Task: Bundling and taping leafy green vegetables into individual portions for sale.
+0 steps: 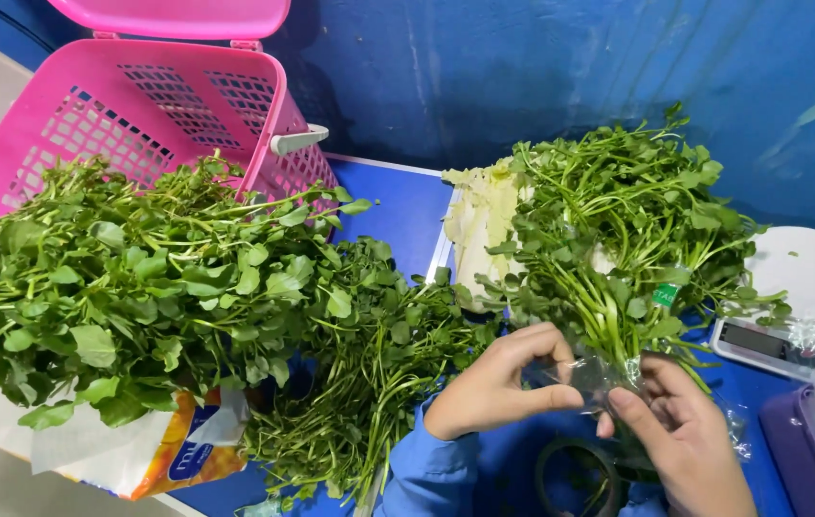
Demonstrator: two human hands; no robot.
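Where stems (608, 330) meet hands, clear tape (591, 375) blurs.

Head camera, steeply downward (close) over table (398, 206)

loose greens (139, 278) lie left, basket (139, 115) behind them; scale (800, 297) right of the bunch (618, 230).

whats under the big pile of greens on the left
Under the big pile of greens, a white and orange plastic package sticks out at the front edge. How far it runs beneath, and anything else there, is covered by leaves.
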